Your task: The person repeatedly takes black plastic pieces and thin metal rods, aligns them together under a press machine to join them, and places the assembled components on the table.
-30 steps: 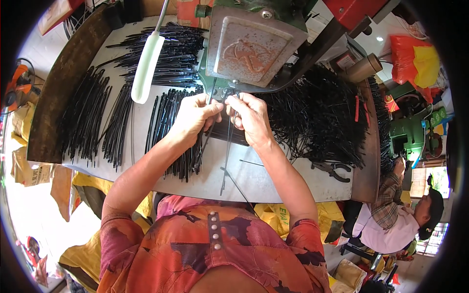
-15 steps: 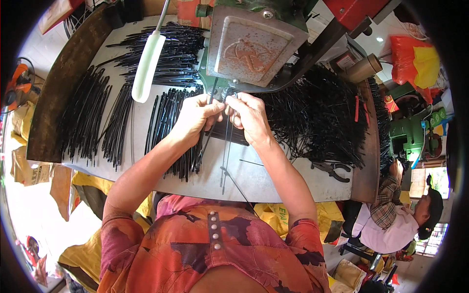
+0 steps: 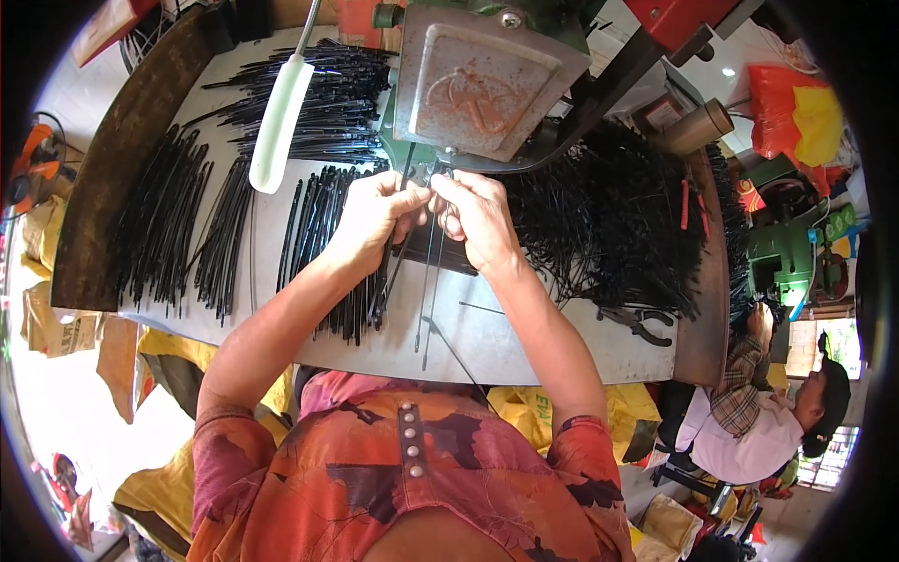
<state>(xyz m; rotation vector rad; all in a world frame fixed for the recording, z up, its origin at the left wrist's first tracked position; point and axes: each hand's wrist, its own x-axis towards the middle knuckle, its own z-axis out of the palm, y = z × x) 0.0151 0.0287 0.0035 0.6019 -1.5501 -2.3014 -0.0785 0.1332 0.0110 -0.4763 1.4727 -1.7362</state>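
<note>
- Thin black rods [image 3: 429, 281] hang from both hands toward the person, over the grey worktable [image 3: 524, 337], just below the green machine [image 3: 487, 75].
- Left hand [image 3: 375, 214] pinches the rods' upper ends, fingers clenched around them.
- Right hand [image 3: 479, 220] grips the same rods, touching the left hand.
- Loose black rods [image 3: 169, 220] lie in rows to the left; a tangled heap [image 3: 609, 215] sits right.
- Pliers [image 3: 641, 323] rest near the table's front edge.

Two hands, the left hand [image 3: 375, 211] and the right hand [image 3: 478, 220], meet at one green machine [image 3: 487, 75]. One pale green handle [image 3: 276, 122], one pair of pliers [image 3: 641, 323] and too many black rods [image 3: 159, 225] to count lie on one table [image 3: 524, 347].
</note>
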